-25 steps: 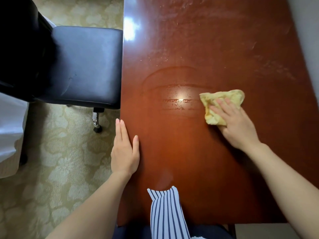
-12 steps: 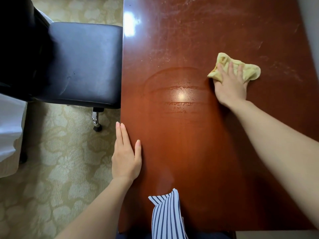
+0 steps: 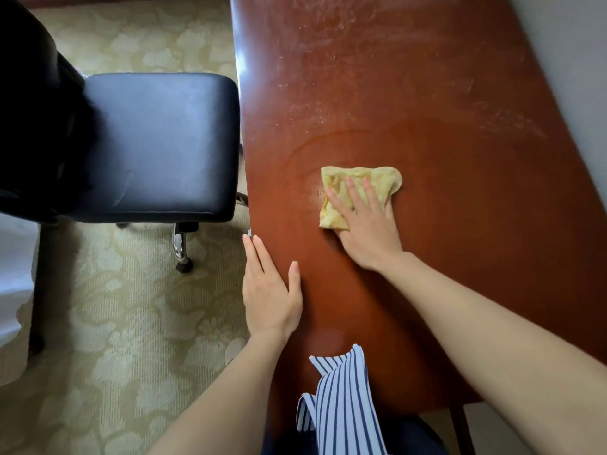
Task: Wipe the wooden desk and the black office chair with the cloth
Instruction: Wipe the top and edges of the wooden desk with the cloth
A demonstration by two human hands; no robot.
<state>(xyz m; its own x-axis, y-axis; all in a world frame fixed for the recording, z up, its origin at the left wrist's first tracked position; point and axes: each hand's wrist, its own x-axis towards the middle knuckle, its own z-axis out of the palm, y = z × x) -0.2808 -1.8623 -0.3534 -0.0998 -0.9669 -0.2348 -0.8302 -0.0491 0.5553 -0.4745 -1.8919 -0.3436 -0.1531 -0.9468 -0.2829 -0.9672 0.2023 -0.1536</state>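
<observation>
Closest to me, a striped shirt front (image 3: 345,405) hangs over the near end of the wooden desk (image 3: 476,257). The left hand (image 3: 269,290) lies flat along the desk's left edge, fingers straight and together. It holds nothing and looks to be just bracing. A little further in, the right hand (image 3: 364,231) presses the yellow cloth (image 3: 361,182) down onto the desk top, fingers spread and straight over it. It isn't gripping the cloth so much as pinning it flat. The cloth sits bunched on the wood, somewhat left of the desk's middle.

From where I stand, the desk wipe is under way and a good way from finished. Just beyond the cloth a faint damp arc (image 3: 305,149) marks the wood, and past it the far stretch is hazed with pale dust streaks (image 3: 361,77).

To do this well, I'd spread the cloth out so more of it touches the wood and put even weight through the palm. Overlapping passes out toward that dusty far end and right up to both edges would serve better than circling one patch. The braced left hand should help with the long reach.

Off to the left, the black office chair (image 3: 157,146) stands on the patterned carpet (image 3: 115,307), its seat close against the desk edge, with neither hand on it; I'd guess it comes after the desk
</observation>
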